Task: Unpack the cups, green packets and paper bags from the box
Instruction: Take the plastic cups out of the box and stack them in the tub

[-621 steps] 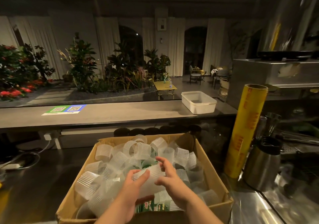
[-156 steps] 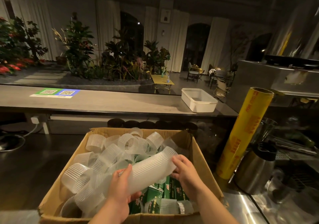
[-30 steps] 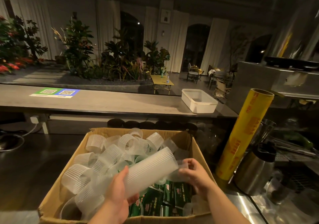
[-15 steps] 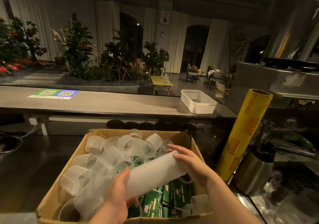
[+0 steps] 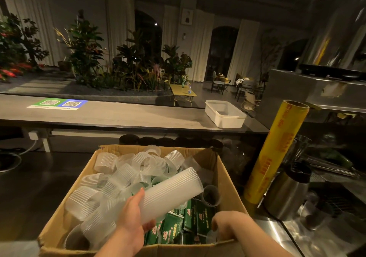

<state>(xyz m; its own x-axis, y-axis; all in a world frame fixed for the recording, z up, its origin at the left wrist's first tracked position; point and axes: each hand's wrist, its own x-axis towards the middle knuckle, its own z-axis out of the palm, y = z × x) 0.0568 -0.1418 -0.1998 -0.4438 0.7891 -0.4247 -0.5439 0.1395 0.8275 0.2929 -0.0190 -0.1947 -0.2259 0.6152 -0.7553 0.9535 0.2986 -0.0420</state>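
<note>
In the cardboard box (image 5: pixel 224 169) on the dark worktop (image 5: pixel 29 187), loose ribbed cups (image 5: pixel 142 161) pile up along the left and back walls. Green packets (image 5: pixel 172 229) stand packed in the near right part. The left hand (image 5: pixel 132 217) wraps fingers and thumb around the near end of a long stack of cups (image 5: pixel 170 193). The stack slants up over the box, and its far end stops short of the right wall. The right hand (image 5: pixel 227 227) dips inside the near right corner; its fingers are hidden, so I cannot tell its grip. A yellow roll (image 5: pixel 277 152) leans just beside the right wall, with a steel jug (image 5: pixel 287 195) next to it. The worktop stretches away to the left. Behind runs a raised counter (image 5: pixel 118 116) bearing a white tub (image 5: pixel 223 114).
</note>
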